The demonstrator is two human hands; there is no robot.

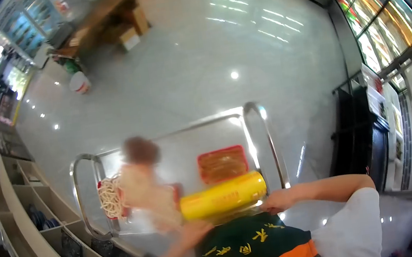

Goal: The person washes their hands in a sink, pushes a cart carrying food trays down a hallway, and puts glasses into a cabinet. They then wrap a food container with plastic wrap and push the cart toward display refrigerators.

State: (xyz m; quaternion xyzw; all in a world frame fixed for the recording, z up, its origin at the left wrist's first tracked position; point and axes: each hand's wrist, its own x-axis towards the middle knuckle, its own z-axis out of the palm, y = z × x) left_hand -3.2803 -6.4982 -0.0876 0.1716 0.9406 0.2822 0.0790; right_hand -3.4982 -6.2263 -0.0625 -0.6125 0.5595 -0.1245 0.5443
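Note:
A yellow roll of cling film lies across the near side of a metal trolley, close to my body. My right hand is closed at the roll's right end, on the film's edge. At the lower left end, my left hand is somewhat blurred, with its fingers closed on the film. Behind the roll sits a red tray of brown food. Pale noodle-like strips fill another red tray at the left. A smeared brown and beige shape beside them cannot be made out.
A beige shelf unit with compartments stands along the left, close to the trolley. Dark equipment and lit glass-door cabinets line the right. Further off, a white bucket and cardboard boxes stand on the grey floor.

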